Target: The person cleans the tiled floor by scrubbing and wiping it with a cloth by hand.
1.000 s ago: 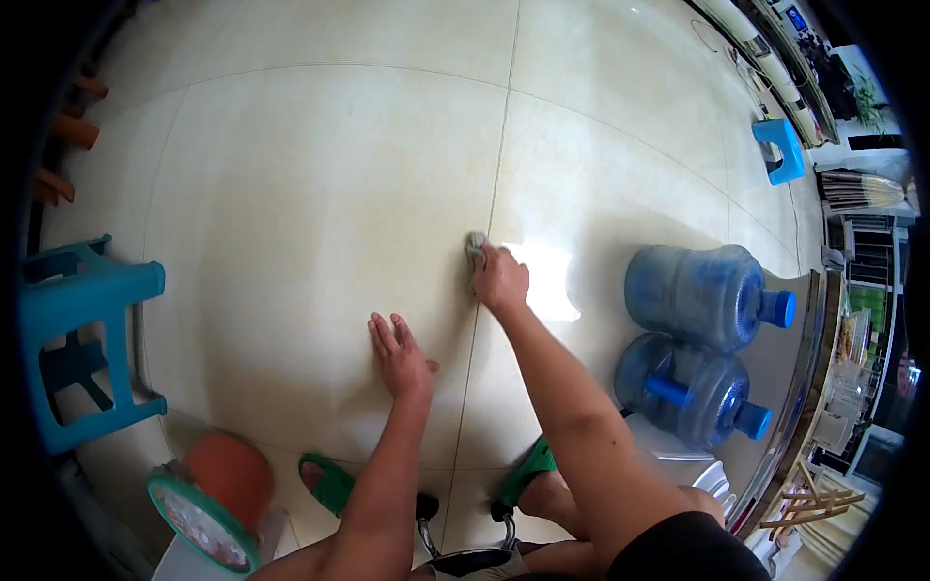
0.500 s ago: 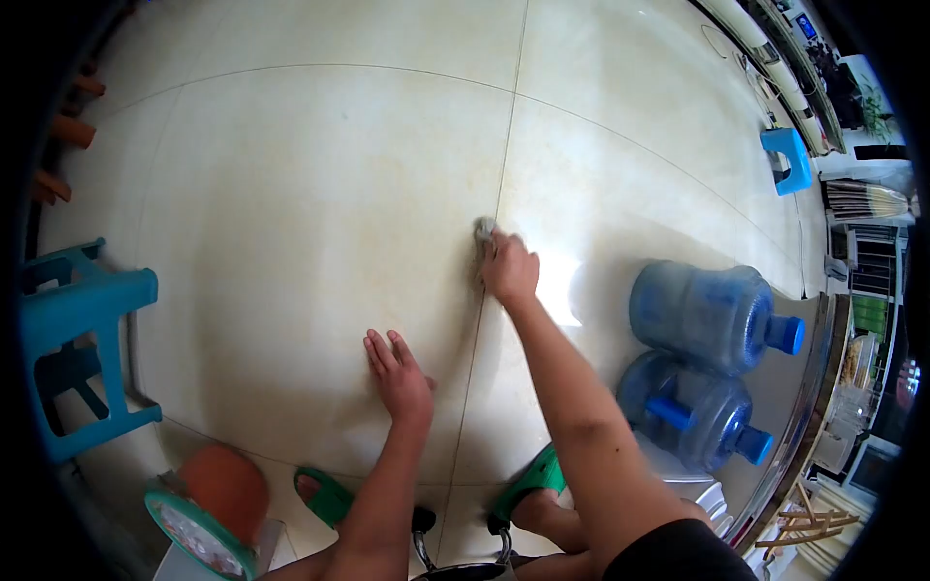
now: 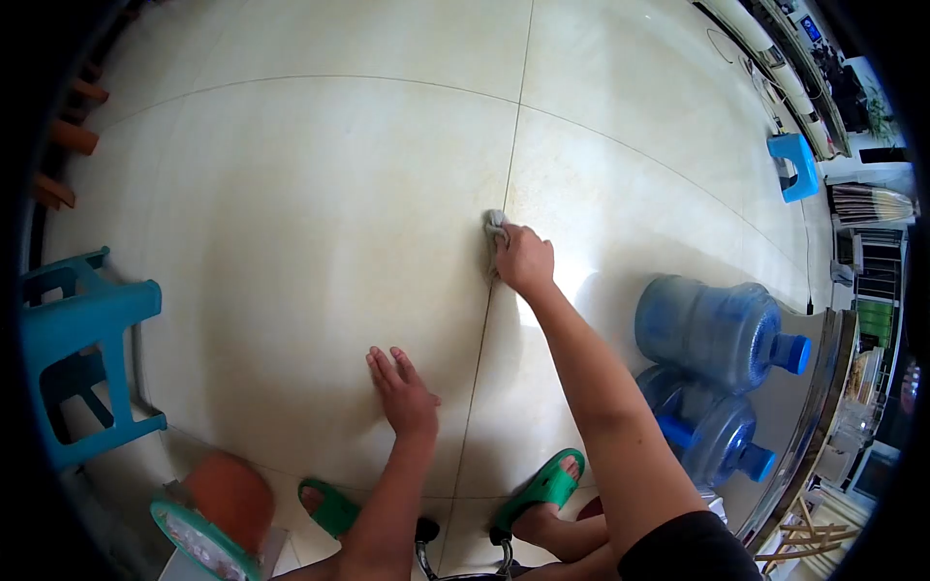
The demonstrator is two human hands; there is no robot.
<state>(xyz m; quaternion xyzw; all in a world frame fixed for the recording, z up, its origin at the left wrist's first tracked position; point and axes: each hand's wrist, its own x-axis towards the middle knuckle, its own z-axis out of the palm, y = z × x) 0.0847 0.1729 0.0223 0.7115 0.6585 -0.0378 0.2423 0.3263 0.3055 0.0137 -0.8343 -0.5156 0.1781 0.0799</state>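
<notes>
The fingers of the right hand (image 3: pixel 527 261) pinch a grey cloth (image 3: pixel 492 235), bunched under them on the floor (image 3: pixel 291 194) at a tile seam (image 3: pixel 512 155). Nearer the body, the left hand (image 3: pixel 407 402) has slightly parted fingers; floor contact is unclear. The cloth seems mid-use; no visible edge divides finished floor from unfinished. Well right of the fingers lie water bottles (image 3: pixel 709 320).

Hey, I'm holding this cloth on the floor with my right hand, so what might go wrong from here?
Your right arm appears close to the water bottles, so a wide sweep might knock them. The floor looks glossy, so the cloth might slide suddenly under your right hand. Your green slippers might also lose grip if you lean too far forward.
</notes>
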